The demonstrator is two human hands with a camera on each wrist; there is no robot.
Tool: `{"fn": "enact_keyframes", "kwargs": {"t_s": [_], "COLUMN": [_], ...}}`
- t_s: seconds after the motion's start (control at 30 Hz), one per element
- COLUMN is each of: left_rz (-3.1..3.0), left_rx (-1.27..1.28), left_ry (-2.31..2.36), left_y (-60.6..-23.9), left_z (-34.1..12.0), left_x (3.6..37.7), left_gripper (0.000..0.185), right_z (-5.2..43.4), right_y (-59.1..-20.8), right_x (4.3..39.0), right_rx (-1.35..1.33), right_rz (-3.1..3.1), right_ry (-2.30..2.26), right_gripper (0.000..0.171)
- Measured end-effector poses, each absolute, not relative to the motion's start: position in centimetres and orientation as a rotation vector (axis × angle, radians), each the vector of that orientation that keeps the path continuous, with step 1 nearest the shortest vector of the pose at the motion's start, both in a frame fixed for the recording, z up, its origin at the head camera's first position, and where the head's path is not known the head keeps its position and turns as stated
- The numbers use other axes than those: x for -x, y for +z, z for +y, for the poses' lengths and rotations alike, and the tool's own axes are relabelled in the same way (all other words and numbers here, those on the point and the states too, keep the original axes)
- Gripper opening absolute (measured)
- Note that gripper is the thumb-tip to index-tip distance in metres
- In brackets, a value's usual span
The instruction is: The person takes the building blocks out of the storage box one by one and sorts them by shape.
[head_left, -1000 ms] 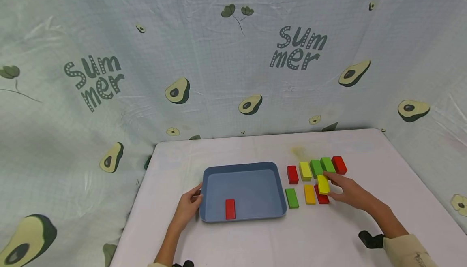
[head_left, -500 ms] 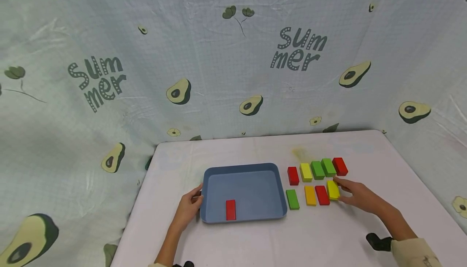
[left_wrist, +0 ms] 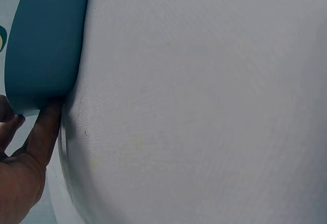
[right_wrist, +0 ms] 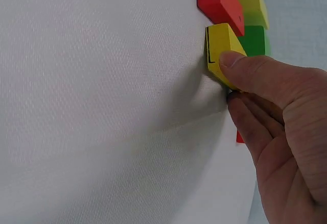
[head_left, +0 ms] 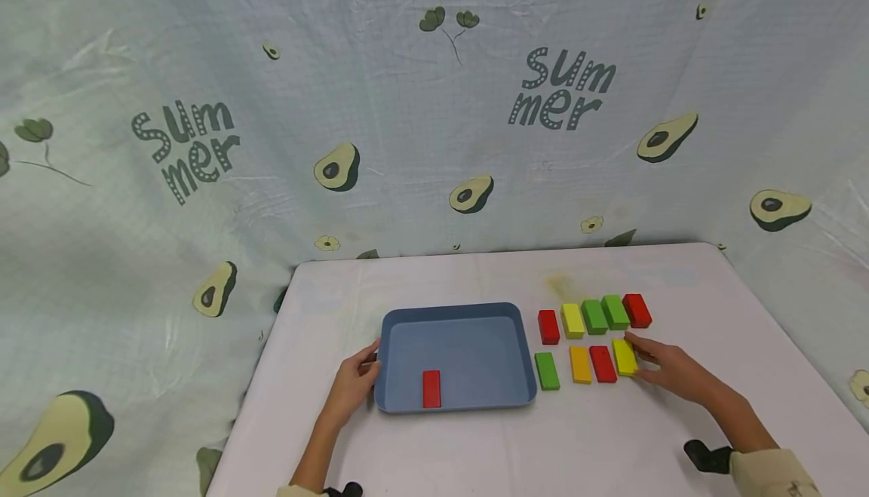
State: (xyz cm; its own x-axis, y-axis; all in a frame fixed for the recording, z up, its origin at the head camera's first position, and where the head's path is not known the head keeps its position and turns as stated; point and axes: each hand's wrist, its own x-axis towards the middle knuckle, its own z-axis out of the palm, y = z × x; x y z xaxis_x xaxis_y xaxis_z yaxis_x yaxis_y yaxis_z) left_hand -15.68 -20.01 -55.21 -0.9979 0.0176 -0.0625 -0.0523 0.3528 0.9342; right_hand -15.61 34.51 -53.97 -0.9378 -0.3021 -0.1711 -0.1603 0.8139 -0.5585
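Observation:
A shallow blue tray (head_left: pixel 468 361) lies on the table with one red block (head_left: pixel 431 389) inside it. At its left edge my left hand (head_left: pixel 351 385) holds the rim; in the left wrist view its fingers (left_wrist: pixel 45 132) meet the tray wall (left_wrist: pixel 48 40). To the right of the tray, my right hand (head_left: pixel 668 370) pinches a yellow block (head_left: pixel 624 358) between thumb and fingers. That yellow block (right_wrist: pixel 220 43) stands at the right end of the near row, beside a red block (head_left: pixel 603 363). Part of it is hidden by the thumb in the right wrist view.
Left of that red block are an orange-yellow block (head_left: pixel 580 365) and a green block (head_left: pixel 547 371). Behind runs a row with a red block (head_left: pixel 548 327), a yellow block (head_left: pixel 572 321), two green blocks (head_left: pixel 594 317) and another red block (head_left: pixel 637 311). A printed cloth (head_left: pixel 394 105) hangs behind the table.
My right hand has carried the yellow block right and down, from above the near-row red block to its right side. The left hand has stayed at the tray's edge.

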Motion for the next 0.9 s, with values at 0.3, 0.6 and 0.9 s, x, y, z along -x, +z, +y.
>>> {"fn": "enact_keyframes", "kwargs": {"t_s": [0.3, 0.6, 0.9], "left_rz": [2.533, 2.512, 2.518], "left_rx": [0.045, 0.044, 0.043], "left_ry": [1.753, 1.783, 1.779], "left_y": [-55.2, -55.2, -55.1], "left_z": [-20.0, -19.9, -20.1], "left_x": [15.5, 15.7, 15.7], "left_gripper": [0.045, 0.045, 0.045], "right_z": [34.7, 34.8, 34.2], "right_y": [-54.1, -53.7, -53.1], "right_x": [15.7, 15.5, 15.7], "right_rx": [0.418, 0.419, 0.278], "right_rz": [2.739, 2.723, 2.8], "right_ry": [-0.815, -0.82, -0.838], "right_gripper": [0.075, 0.077, 0.075]}}
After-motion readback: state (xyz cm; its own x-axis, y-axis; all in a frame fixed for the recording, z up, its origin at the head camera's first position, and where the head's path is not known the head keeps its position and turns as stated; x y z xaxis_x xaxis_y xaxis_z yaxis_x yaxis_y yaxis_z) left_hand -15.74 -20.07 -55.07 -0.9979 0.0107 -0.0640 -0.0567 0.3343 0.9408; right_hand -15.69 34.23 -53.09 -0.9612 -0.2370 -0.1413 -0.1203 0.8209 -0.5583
